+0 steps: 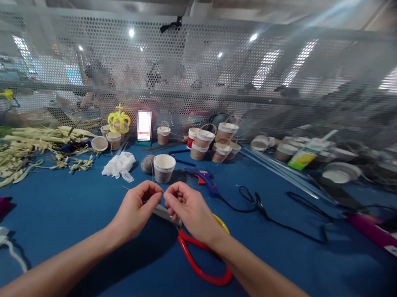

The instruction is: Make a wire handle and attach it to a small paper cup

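My left hand (137, 209) and my right hand (188, 209) meet above the blue table (72, 217), both with fingers pinched together on a thin string (152, 171) that runs up toward a twine-wrapped paper cup (164, 167). Under my right hand lie red-and-yellow-handled scissors (199, 259) with the blades pointing left. A grey ball of twine (147, 164) sits just left of the cup.
A blue glue gun (204, 178) with a black cord (275, 217) lies right of the cup. Several wrapped cups (214, 143) stand further back, with a yellow crown (119, 121), white cloth (118, 164) and palm leaves (25, 148) left. A perforated metal screen (214, 68) closes the back.
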Action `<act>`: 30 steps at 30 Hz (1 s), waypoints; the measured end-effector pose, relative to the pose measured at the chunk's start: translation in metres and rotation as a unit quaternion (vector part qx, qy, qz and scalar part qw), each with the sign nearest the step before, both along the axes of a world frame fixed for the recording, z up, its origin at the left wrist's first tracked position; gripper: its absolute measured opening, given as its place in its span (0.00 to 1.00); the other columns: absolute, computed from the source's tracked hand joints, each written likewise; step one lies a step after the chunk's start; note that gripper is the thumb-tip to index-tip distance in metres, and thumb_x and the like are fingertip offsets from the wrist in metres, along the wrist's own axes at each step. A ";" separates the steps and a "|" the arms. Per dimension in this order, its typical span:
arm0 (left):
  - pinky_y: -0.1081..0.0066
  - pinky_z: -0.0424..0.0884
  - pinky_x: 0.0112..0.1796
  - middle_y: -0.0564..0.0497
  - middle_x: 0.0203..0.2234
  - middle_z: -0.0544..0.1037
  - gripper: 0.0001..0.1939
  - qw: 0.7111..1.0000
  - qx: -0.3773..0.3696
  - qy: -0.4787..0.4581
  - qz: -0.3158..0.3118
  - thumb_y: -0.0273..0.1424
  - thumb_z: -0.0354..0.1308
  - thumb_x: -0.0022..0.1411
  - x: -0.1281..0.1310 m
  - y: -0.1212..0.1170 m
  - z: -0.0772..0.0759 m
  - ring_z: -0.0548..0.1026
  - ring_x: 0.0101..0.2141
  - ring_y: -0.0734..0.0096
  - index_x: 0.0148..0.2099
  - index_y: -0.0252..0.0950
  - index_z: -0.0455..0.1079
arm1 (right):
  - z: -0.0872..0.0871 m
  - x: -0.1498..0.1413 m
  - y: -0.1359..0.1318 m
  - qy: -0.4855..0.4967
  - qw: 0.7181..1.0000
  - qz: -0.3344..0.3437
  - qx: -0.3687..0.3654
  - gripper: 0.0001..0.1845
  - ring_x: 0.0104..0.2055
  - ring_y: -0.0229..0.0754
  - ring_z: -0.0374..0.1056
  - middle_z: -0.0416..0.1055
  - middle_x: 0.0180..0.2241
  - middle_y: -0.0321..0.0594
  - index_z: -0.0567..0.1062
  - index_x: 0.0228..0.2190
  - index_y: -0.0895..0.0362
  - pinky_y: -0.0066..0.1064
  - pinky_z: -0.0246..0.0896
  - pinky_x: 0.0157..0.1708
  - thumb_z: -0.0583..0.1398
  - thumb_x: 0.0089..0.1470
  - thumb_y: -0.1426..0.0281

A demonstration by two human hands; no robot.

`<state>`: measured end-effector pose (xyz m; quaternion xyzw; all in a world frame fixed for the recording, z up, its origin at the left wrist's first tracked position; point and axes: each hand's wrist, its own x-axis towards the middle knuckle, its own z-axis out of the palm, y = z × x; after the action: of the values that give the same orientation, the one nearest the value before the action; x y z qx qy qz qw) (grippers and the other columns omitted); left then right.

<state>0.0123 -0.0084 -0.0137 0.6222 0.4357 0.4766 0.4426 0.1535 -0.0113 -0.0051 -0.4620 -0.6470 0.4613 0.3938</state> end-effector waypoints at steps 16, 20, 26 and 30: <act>0.80 0.54 0.18 0.56 0.20 0.65 0.09 0.995 -0.075 -0.063 0.010 0.34 0.55 0.52 -0.005 0.007 0.001 0.58 0.18 0.83 0.32 0.33 0.64 | -0.010 0.093 0.082 -0.485 0.851 -0.201 -0.011 0.06 0.43 0.50 0.66 0.71 0.37 0.51 0.73 0.31 0.63 0.39 0.61 0.42 0.60 0.48 0.72; 0.80 0.56 0.19 0.56 0.20 0.66 0.08 0.999 -0.042 -0.029 0.020 0.33 0.54 0.52 -0.006 0.005 0.002 0.59 0.19 0.82 0.32 0.33 0.65 | -0.024 0.093 0.091 -0.474 0.851 -0.222 -0.033 0.13 0.42 0.42 0.66 0.68 0.43 0.43 0.69 0.41 0.60 0.39 0.63 0.40 0.56 0.55 0.68; 0.79 0.57 0.20 0.55 0.22 0.67 0.07 0.999 -0.001 -0.011 0.048 0.32 0.53 0.54 -0.010 0.005 0.004 0.60 0.20 0.81 0.33 0.33 0.65 | 0.003 0.098 0.078 -0.361 0.892 -0.271 0.014 0.18 0.40 0.47 0.67 0.70 0.38 0.51 0.67 0.42 0.65 0.32 0.60 0.36 0.59 0.47 0.72; 0.79 0.56 0.20 0.58 0.18 0.64 0.07 0.997 0.009 -0.035 0.065 0.32 0.54 0.53 -0.011 0.006 0.005 0.59 0.19 0.82 0.33 0.34 0.66 | 0.023 0.089 0.047 -0.154 0.965 -0.211 0.029 0.14 0.24 0.36 0.64 0.67 0.22 0.36 0.70 0.29 0.61 0.26 0.59 0.25 0.57 0.49 0.61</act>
<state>0.0010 -0.0027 -0.0087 0.5791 0.4551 0.5303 0.4199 0.2427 0.0358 0.0182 -0.6418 -0.6013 0.2718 0.3908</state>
